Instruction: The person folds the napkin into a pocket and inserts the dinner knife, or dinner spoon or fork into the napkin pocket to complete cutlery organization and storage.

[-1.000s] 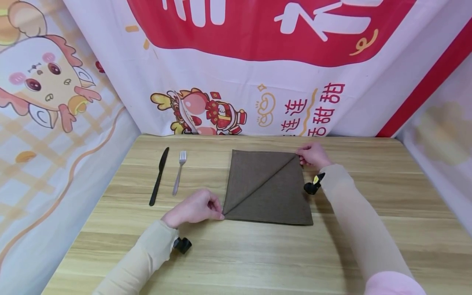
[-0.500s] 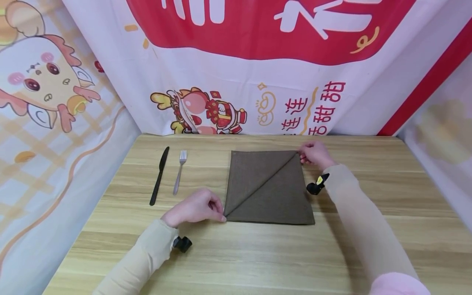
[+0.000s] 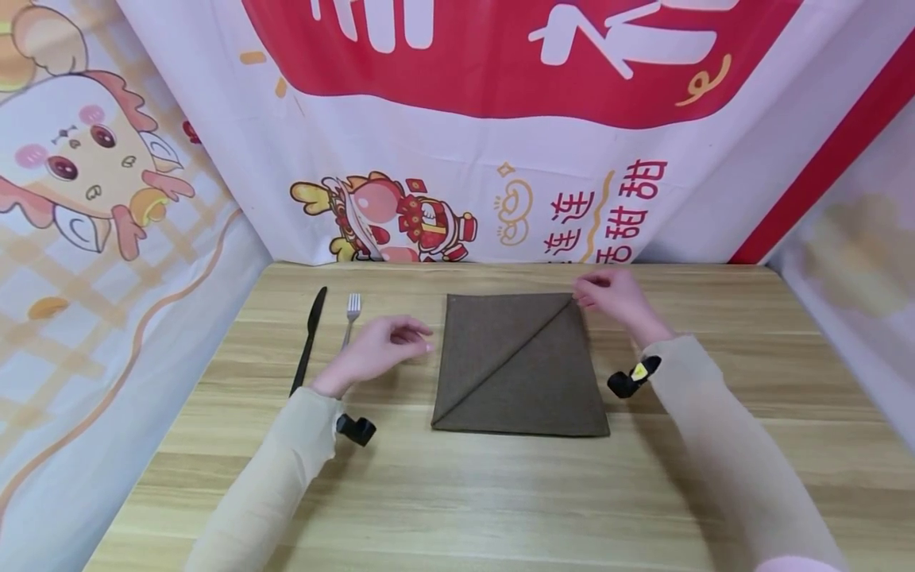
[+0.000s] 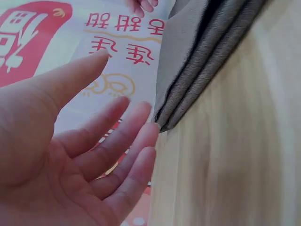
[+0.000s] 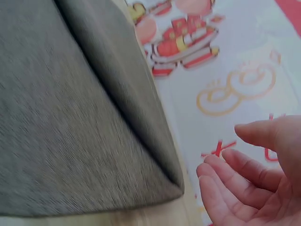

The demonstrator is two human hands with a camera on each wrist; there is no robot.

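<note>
So, the folded brown cloth (image 3: 532,381) lies in the middle of the wooden table (image 3: 457,500), toward the far side, a diagonal edge running from its near left corner to its far right one. Just beside that far right corner is my right hand (image 3: 611,296), bent fingers lined up together, thumb standing apart! Left of the cloth hovers my left hand (image 3: 382,347), fingers loosely curved and slightly spread, thumb away from them, hiding part of the fork (image 3: 353,308). Further left lies the black knife (image 3: 312,334); behind everything, a printed curtain (image 3: 465,147).
</note>
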